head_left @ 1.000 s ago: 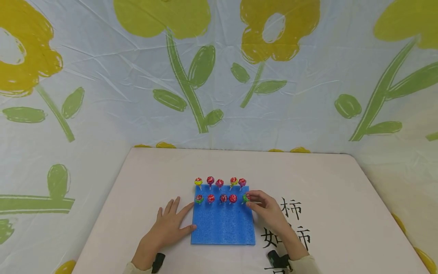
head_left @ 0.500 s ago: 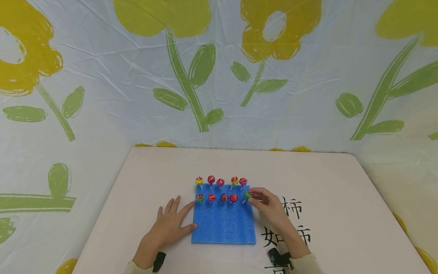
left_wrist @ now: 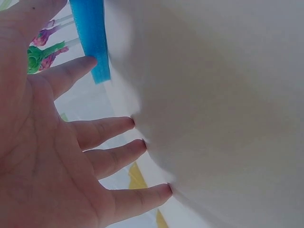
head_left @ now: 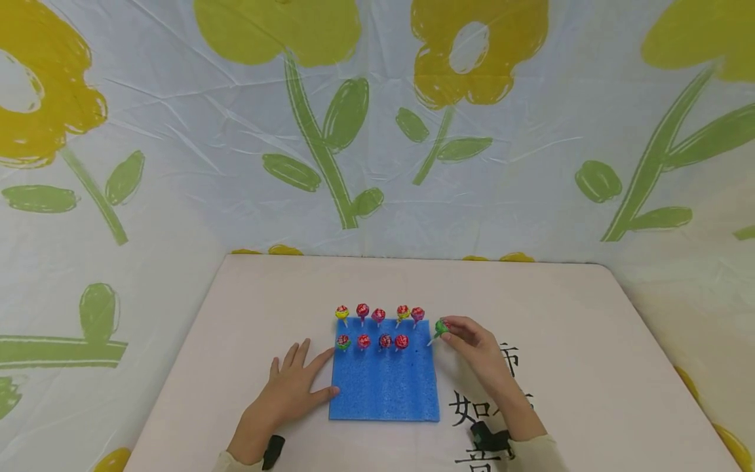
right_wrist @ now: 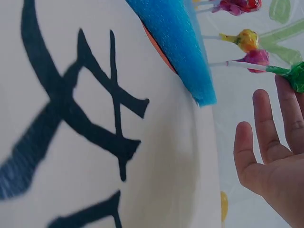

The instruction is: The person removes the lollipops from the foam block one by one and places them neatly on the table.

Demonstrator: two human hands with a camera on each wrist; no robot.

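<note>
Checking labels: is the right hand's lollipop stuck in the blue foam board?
No, the right wrist view shows the green-wrapped lollipop with its stick ending clear of the blue foam board.

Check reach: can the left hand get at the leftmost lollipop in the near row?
Likely yes: the left hand holds nothing and rests at the left edge of the blue foam, close to that lollipop. Nothing visible stands between them.

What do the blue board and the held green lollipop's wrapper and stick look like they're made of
Blue board: probably matte foam, since its surface looks speckled and porous. Green wrapper: likely thin plastic film, slightly shiny and crinkled. White stick: smooth, perhaps plastic, though coated paper is possible.
</note>
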